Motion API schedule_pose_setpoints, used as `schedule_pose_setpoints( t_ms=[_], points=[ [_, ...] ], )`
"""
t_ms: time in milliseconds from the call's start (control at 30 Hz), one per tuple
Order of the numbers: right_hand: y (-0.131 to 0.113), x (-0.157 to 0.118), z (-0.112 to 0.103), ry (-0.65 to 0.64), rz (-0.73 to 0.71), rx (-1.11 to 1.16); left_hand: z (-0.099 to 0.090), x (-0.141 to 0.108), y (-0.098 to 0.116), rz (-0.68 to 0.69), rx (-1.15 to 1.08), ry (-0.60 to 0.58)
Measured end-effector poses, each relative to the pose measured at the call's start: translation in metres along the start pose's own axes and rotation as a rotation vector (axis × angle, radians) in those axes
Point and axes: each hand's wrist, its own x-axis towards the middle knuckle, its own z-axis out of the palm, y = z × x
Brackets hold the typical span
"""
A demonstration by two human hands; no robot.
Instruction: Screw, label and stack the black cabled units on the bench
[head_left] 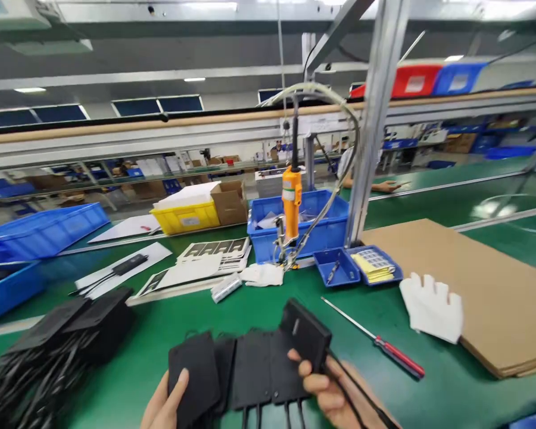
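My right hand (328,390) is closed around a small black box with cables (306,333), holding it tilted above the green bench. Two cables trail from it past my wrist. At the lower middle, my left hand (166,402) grips a flat black box (194,375), thumb on its top face. Between my hands, several similar black boxes (251,369) lie side by side with cables toward me. A red-handled screwdriver (397,354) rests to the right of my right hand. An orange electric screwdriver (291,202) hangs beyond the boxes.
More black boxes with cables (71,333) are heaped at left. Blue bins (40,229) and a yellow bin (187,218) stand behind. White gloves (431,307), small blue trays (336,268) and cardboard sheets (473,280) lie right. Another person's hand (386,186) is farther back.
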Motion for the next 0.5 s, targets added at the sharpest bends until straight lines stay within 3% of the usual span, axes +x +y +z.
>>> schedule_pose_setpoints(
  t_ms=[67, 167, 267, 400, 433, 500],
  points=[
    [-0.015, -0.010, -0.005, 0.183, -0.075, -0.093, -0.010, -0.003, 0.018, -0.016, -0.108, 0.012],
    [-0.031, -0.020, -0.028, 0.413, -0.155, -0.361, -0.028, 0.004, 0.042, 0.034, -0.051, 0.005],
    [-0.033, -0.024, -0.056, 0.419, -0.172, -0.651, -0.041, 0.021, 0.045, 0.123, 0.130, -0.031],
    [-0.021, -0.021, -0.078, 0.399, -0.188, -1.053, -0.045, 0.040, 0.027, 0.370, 0.370, 0.030],
    [-0.019, -0.018, -0.080, 0.421, -0.239, -1.187, -0.046, 0.042, 0.023, 0.429, 0.420, -0.002],
    [-0.015, -0.012, -0.080, 0.493, -0.386, -1.467, -0.048, 0.044, 0.015, 0.555, 0.572, -0.175]
  ],
)
